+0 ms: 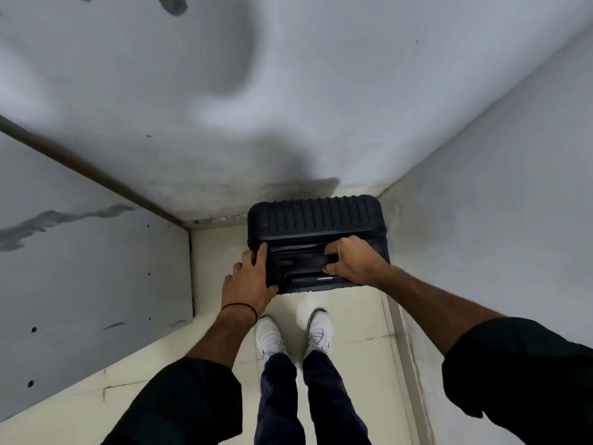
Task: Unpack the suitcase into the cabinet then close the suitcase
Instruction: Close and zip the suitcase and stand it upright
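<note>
- Black ribbed suitcase (316, 220) stands upright directly under both hands, against the wall corner (372, 178) beyond them.
- Grip?
- Left hand (248, 279) clasps its top-left corner. Right hand (354, 260) curls round the top handle (301, 261). White shoes (269, 335) just behind the wrists.

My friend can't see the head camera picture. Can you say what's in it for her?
A person's left hand and right hand grip the top of a closed black suitcase standing upright in a wall corner. Their white sneakers stand on a pale tiled floor, with a grey panel to the left.
</note>
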`<state>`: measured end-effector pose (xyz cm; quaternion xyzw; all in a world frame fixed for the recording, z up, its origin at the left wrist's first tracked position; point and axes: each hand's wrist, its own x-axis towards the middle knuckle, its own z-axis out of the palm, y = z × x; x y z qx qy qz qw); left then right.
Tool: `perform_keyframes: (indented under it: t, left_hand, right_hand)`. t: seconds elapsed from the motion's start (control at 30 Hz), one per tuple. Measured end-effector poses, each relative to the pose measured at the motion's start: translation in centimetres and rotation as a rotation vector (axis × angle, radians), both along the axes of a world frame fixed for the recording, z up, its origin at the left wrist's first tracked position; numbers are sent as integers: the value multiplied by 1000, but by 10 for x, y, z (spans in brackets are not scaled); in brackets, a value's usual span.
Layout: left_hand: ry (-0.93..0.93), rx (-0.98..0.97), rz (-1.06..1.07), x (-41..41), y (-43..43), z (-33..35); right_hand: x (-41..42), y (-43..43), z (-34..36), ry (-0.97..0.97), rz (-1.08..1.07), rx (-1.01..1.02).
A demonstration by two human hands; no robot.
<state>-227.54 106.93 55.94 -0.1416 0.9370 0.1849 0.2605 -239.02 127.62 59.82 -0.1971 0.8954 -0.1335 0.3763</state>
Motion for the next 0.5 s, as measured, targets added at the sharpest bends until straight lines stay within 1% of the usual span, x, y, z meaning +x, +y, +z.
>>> perform_keyframes:
  t: [0.2,0.37,0.5]
  left_hand:
    - [-88,65,104,-16,27,-42]
    - [-111,57,125,-20,43,-64]
    - [-89,12,146,-22,57,-75]
  right_hand:
    - [-27,21,-55,-54,-43,12]
    - [-30,32,-75,-73,58,11]
    - [-36,35,-84,-20,85,1]
